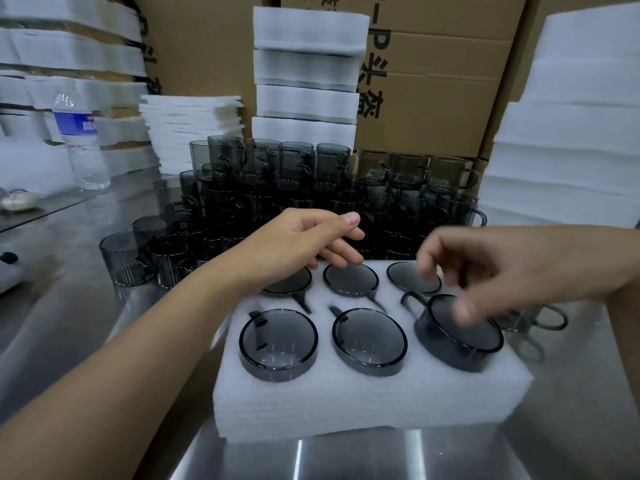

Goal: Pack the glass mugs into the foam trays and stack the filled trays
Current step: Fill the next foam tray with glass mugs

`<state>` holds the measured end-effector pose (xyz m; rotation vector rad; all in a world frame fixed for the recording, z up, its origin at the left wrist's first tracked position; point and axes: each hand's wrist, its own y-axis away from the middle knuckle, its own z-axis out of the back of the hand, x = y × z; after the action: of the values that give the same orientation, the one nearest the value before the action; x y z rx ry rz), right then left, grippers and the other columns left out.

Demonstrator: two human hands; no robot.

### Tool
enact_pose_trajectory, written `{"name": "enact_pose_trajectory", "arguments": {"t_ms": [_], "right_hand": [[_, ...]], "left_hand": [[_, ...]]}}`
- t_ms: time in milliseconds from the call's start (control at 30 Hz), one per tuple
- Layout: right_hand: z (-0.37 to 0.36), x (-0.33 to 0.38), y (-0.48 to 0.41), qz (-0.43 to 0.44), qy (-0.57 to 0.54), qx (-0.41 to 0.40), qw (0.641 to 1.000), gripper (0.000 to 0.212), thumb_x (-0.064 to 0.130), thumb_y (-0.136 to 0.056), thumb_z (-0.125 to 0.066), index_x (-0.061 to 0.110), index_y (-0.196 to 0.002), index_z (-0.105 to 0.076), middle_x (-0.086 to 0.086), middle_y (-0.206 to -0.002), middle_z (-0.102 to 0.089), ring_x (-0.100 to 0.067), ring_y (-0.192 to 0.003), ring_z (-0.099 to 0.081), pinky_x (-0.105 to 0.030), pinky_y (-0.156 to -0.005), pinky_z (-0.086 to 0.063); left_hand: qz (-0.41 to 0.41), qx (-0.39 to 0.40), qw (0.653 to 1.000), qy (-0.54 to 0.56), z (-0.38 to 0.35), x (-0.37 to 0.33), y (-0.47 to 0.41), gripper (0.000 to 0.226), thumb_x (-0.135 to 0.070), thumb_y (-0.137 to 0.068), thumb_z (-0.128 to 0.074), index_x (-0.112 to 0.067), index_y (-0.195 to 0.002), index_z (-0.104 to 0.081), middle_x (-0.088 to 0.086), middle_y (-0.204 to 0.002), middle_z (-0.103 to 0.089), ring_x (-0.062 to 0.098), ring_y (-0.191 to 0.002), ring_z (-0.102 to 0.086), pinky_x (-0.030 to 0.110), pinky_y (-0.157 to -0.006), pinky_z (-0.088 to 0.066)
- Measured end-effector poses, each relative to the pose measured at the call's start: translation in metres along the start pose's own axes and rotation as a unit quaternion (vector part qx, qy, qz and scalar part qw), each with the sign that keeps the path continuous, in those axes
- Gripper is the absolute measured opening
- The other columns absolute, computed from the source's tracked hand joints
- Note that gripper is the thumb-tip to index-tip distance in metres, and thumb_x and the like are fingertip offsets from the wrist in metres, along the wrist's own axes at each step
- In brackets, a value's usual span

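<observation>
the right hand (464,271), blurred at centre right of the frame, hovers with loosely curled fingers just above the sixth mug (457,332); whether a fingertip touches the rim cannot be told, and nothing is clasped. the left hand (304,240), at centre frame, is spread flat and empty over the far-left pocket of the foam tray (363,403).

step in hand, as judged: seating the last mug. the tray, lower centre, has six pockets, each occupied by a smoked glass mug. five sit low and level; the sixth, in the near-right pocket, stands tilted and proud of the foam, handle toward the upper left.

the next move calls for pressing that mug down squarely until its rim matches the others, then carrying the filled tray to a stack.

behind the tray, at mid frame, the loose mugs (311,188) stand piled in layers. the stacked trays (308,74) rise at upper centre.
</observation>
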<state>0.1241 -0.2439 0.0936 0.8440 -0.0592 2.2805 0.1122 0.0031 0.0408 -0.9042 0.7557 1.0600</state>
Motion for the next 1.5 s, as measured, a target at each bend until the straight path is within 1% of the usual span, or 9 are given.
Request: {"name": "enact_pose_trajectory", "arguments": {"t_ms": [133,400,733,833,967,1100,1233,1333,1500], "right_hand": [[-0.019,0.016,-0.029,0.08,-0.024,-0.192,0.978,0.052,0.088,-0.062,-0.037,0.06,-0.101,-0.056,0.044,-0.106,-0.053,0.023,-0.105,-0.047,-0.001,-0.085,-0.035],[-0.066,0.01,-0.057,0.007,0.15,-0.119,0.981,0.083,0.08,-0.072,-0.006,0.048,-0.146,0.012,0.021,-0.158,-0.001,0.0,-0.144,0.009,-0.041,-0.119,0.007],[-0.064,0.019,-0.033,0.053,0.238,-0.256,0.935,0.071,0.08,-0.076,-0.009,0.043,-0.126,-0.043,0.024,-0.125,-0.043,0.003,-0.119,-0.029,-0.03,-0.109,-0.019],[-0.057,0.017,0.007,0.043,0.278,-0.241,0.929,0.063,0.092,-0.064,-0.019,0.041,-0.081,-0.051,0.025,-0.087,-0.052,0.004,-0.092,-0.04,-0.017,-0.084,-0.025],[-0.077,0.021,0.041,-0.026,0.403,-0.145,0.903,0.06,0.083,-0.066,-0.033,0.033,-0.097,-0.046,0.012,-0.084,-0.038,-0.005,-0.083,-0.028,-0.021,-0.074,-0.018],[-0.088,0.035,0.051,-0.03,0.465,-0.188,0.864,0.037,0.058,-0.078,-0.059,0.025,-0.094,-0.056,0.007,-0.081,-0.046,-0.015,-0.085,-0.042,-0.032,-0.072,-0.016],[-0.061,0.048,0.078,0.076,0.435,-0.314,0.84,0.028,0.053,-0.059,-0.064,0.028,-0.073,-0.061,0.02,-0.061,-0.035,-0.012,-0.062,-0.037,-0.024,-0.05,-0.027],[-0.019,0.069,0.095,0.092,0.451,-0.379,0.803,0.033,0.052,-0.07,-0.051,0.027,-0.088,-0.064,0.02,-0.065,-0.047,-0.012,-0.063,-0.03,-0.018,-0.059,-0.022],[0.07,0.097,0.084,-0.002,0.519,-0.478,0.708,0.033,0.031,-0.07,-0.072,0.016,-0.099,-0.071,-0.009,-0.076,-0.066,-0.022,-0.071,-0.035,-0.035,-0.069,-0.015]], "left_hand": [[-0.004,-0.004,1.0,-0.004,-0.001,0.002,-0.002,0.039,-0.057,-0.082,-0.042,-0.031,-0.094,-0.068,-0.01,-0.086,-0.076,0.002,-0.079,-0.069,0.019,-0.064,-0.043],[-0.018,-0.063,0.998,0.004,-0.001,0.01,-0.008,0.017,-0.029,-0.095,-0.055,-0.023,-0.082,-0.064,-0.012,-0.068,-0.069,-0.002,-0.066,-0.062,0.016,-0.061,-0.047],[-0.114,-0.173,0.949,-0.236,-0.002,-0.005,0.02,0.007,-0.029,-0.086,-0.062,-0.027,-0.08,-0.059,-0.01,-0.07,-0.055,0.003,-0.062,-0.047,0.015,-0.057,-0.038],[-0.018,-0.034,0.963,-0.266,0.015,-0.026,0.055,0.031,-0.06,-0.073,-0.058,-0.029,-0.07,-0.058,-0.015,-0.056,-0.053,0.0,-0.05,-0.045,0.013,-0.05,-0.037],[0.059,0.118,0.901,-0.414,0.017,-0.048,0.109,0.053,-0.082,-0.052,-0.053,-0.045,-0.091,-0.054,-0.025,-0.08,-0.059,-0.008,-0.073,-0.053,0.011,-0.063,-0.042],[-0.011,0.053,0.828,-0.557,-0.011,-0.055,0.129,0.033,-0.051,-0.082,-0.056,-0.033,-0.106,-0.044,-0.014,-0.104,-0.049,0.008,-0.105,-0.045,0.03,-0.074,-0.026],[-0.097,0.024,0.798,-0.595,0.008,-0.082,0.134,0.035,-0.055,-0.073,-0.066,-0.031,-0.09,-0.046,-0.015,-0.083,-0.054,0.005,-0.086,-0.054,0.009,-0.071,-0.023],[-0.148,-0.041,0.823,-0.547,0.032,-0.114,0.116,0.036,-0.046,-0.058,-0.083,-0.034,-0.084,-0.061,-0.014,-0.068,-0.062,0.012,-0.058,-0.06,0.01,-0.054,-0.022],[-0.166,-0.159,0.828,-0.512,0.056,-0.145,-0.002,0.03,-0.029,-0.092,-0.058,-0.032,-0.122,-0.056,-0.002,-0.111,-0.066,0.022,-0.089,-0.059,0.034,-0.067,-0.044]]}}
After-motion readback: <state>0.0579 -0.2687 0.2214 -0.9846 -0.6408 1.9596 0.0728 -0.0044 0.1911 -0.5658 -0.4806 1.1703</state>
